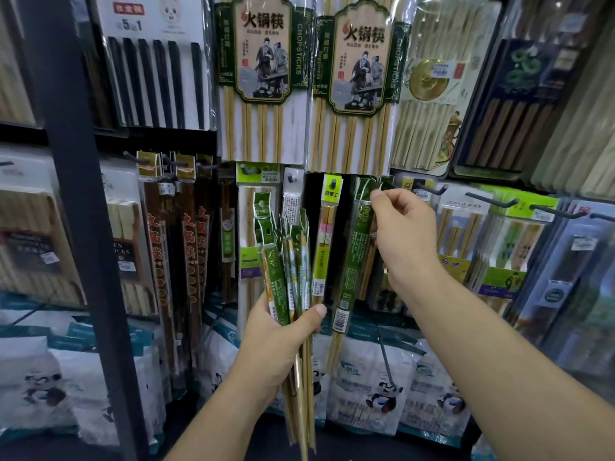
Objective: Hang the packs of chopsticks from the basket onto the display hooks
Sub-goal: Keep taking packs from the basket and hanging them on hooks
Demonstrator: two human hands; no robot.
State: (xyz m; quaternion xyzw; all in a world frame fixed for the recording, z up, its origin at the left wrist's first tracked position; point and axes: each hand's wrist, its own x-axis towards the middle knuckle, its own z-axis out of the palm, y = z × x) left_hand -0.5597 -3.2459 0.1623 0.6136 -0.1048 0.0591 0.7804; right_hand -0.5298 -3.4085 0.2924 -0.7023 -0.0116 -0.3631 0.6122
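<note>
The left hand (279,337) is closed around a bunch of packs (286,261), narrow green-labelled sleeves of pale chopsticks, held upright low in front of the rack with the thumb across the front. The right hand (406,234) pinches the upper part of one green pack (354,257) between thumb and fingers. This pack hangs slightly tilted, with a barcode printed near its lower end. Its top is up by a dark hook (389,186), but whether the hole is on the hook cannot be told.

Above hang two large packs (263,61), each with a cream label reading "火锅筷" over a drawing of two figures, and "CHOPSTICKS" running down the green side strip. At upper left, a white pack of black chopsticks (156,78) shows "5" and "1". To the right of the hand, a pack on the lower row (459,207) reads "JOY-HER". Along the bottom stand white bags with a panda (382,390) printed on them; their writing is too blurred to read
</note>
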